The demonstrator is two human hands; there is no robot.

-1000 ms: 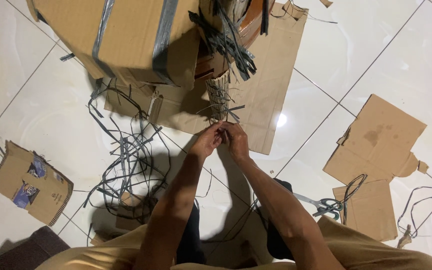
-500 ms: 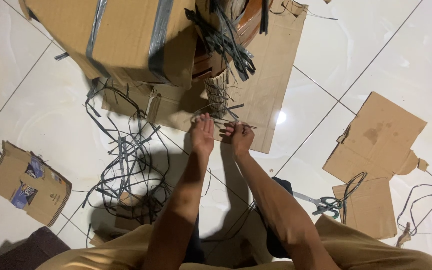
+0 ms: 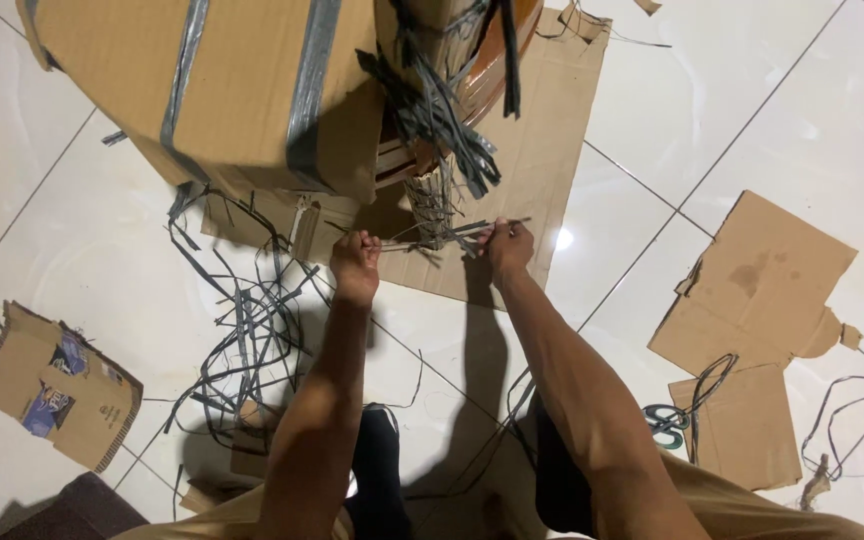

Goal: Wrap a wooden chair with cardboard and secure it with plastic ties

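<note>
My left hand and my right hand are held apart, each gripping an end of thin grey strips stretched between them. The strips run across a woven leg-like post wrapped in grey strands, which hangs under a brown wooden piece. A large cardboard box with grey tape bands sits just above my left hand. Dark loose strands dangle from the top of the post.
A tangle of grey strips lies on the white tile floor at left. A flat cardboard sheet lies under the post. Cardboard pieces and scissors lie at right, a small printed box at left.
My hands were together at the post one second ago. They have since drawn apart sideways, left hand going left and right hand right, pulling the strips taut.
</note>
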